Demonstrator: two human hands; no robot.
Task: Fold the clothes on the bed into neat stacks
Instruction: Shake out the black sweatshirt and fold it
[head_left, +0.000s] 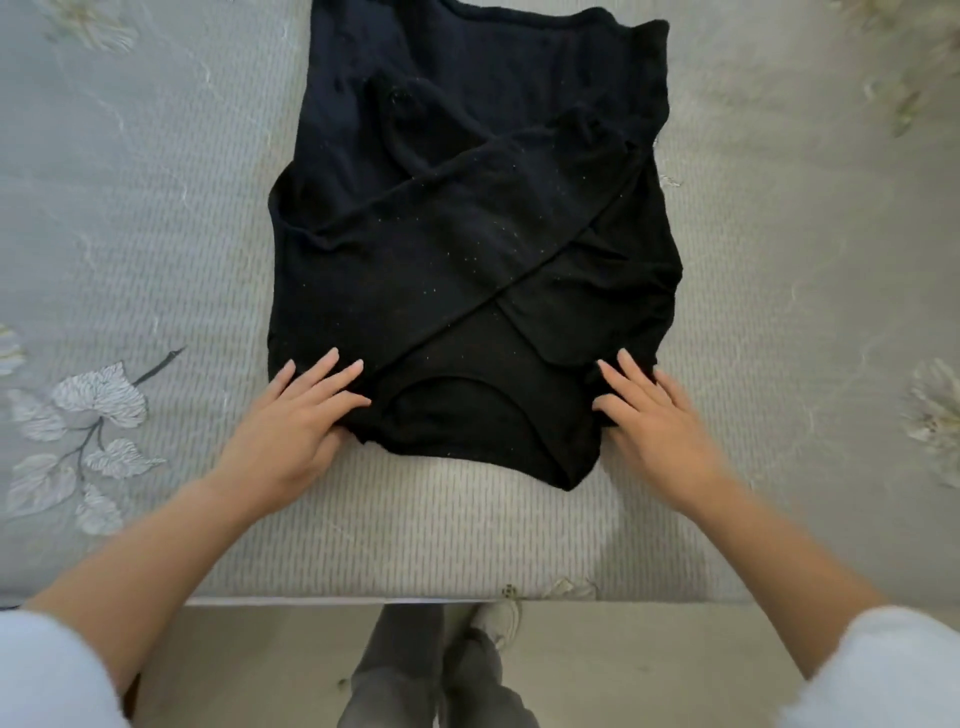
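**Pale sleeves blurring at both corners, black top lying between two flat hands**

Blurring at the lower left corner, the left sleeve (47, 675) is running off the frame, and its bare forearm is reaching up to the left hand (291, 415). That hand is lying palm down on the near left corner of the black top (467, 234), fingers straight and fanning apart, thumb resting on the cloth beside the neckline. To its left a leaf print (88, 415) is showing on the grey bed cover (156, 234).

The black top is lying flat in the middle of the bed, neckline towards the person, its sleeves crossing over the body. Its far edge is being partly cut off by the top of the frame, and the dark cloth is making the folds hard to read.

Below the bed's edge, grey trousers (395, 675) and one light shoe (501, 621) are showing against the floor (623, 665).

The right hand (660, 415) is resting on the near right corner, fingers straight and slightly apart. Whether its thumb is catching the bunched cloth is hard to tell. The right sleeve (883, 675) is smearing out of focus.
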